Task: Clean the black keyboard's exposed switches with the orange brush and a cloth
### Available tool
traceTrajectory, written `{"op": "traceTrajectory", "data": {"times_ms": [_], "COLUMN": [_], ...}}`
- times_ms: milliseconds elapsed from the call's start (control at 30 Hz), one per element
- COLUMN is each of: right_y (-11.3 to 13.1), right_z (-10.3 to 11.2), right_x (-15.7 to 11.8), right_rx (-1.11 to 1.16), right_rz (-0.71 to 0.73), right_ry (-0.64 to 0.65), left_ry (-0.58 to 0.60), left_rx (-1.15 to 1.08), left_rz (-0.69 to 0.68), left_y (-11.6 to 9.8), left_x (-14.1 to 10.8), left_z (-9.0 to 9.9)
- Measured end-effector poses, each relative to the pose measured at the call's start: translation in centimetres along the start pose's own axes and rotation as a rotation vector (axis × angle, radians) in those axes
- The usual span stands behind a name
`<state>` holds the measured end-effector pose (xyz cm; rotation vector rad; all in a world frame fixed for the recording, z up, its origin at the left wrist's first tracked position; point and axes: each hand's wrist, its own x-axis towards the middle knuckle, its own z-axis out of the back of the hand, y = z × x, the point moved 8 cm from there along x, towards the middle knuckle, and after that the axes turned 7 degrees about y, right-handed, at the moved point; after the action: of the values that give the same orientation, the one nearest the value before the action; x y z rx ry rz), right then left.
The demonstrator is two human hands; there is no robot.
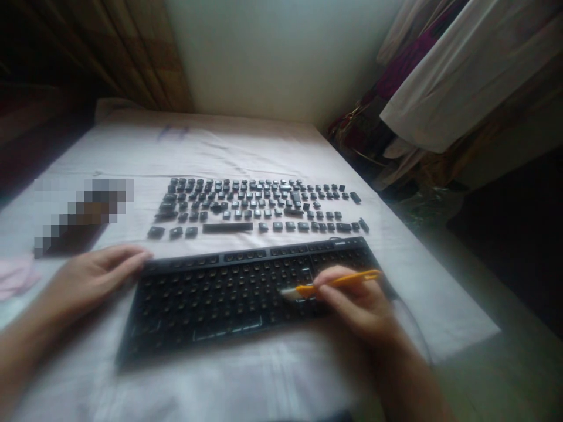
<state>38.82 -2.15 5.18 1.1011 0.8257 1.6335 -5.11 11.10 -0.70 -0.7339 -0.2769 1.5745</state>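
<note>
A black keyboard (206, 299) with its keycaps off lies slightly slanted on the white cloth, bare key posts showing. My right hand (358, 302) grips a brush with a yellow handle (341, 282) between thumb and fingers. The brush's pale bristles (289, 294) rest on or just over the key posts, right of the keyboard's middle. At the upper left corner, my left hand (105, 269) has its thumb and fingers closed on the keyboard's edge. Behind the keyboard, loose black keycaps (229, 227) are laid out in rows like a keyboard's layout.
White cloth (246, 149) covers the surface beneath. A blurred-out dark item (83, 217) lies at the left, with pink fabric (17, 278) nearer me. The keyboard's cable (416, 325) trails off the right side. Clothes (466, 76) hang at the right; a curtain (136, 53) hangs behind.
</note>
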Motion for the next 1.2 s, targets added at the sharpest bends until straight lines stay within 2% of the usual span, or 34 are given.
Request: {"op": "traceTrajectory", "data": {"times_ms": [333,467,533,667,967,1200], "right_y": [0.3,0.0,-0.2,-0.3,0.3,0.1], "right_z": [-0.7,-0.2,0.1,-0.2,-0.9,-0.2], "right_x": [0.1,-0.3,-0.4,-0.1,0.3,-0.1], "right_rx": [0.057,0.137,0.129,0.047,0.011,0.026], "right_rz": [0.039,0.041,0.027,-0.011,0.023,0.04], "right_ry": [0.042,-0.012,-0.036,0.014,0.076,0.006], "left_ry": [-0.01,-0.012,-0.011,-0.019,-0.004,-0.011], "left_rx": [-0.004,0.011,0.026,0.024,0.015,0.017], "left_rz": [0.014,0.003,0.0,0.007,-0.006,0.006], "left_y": [-0.7,-1.0,-0.9,-0.5,0.0,-0.5], "left_x": [-0.3,-0.4,-0.3,-0.3,0.0,-0.3], "left_z": [0.0,0.0,0.0,0.2,-0.1,0.1]}}
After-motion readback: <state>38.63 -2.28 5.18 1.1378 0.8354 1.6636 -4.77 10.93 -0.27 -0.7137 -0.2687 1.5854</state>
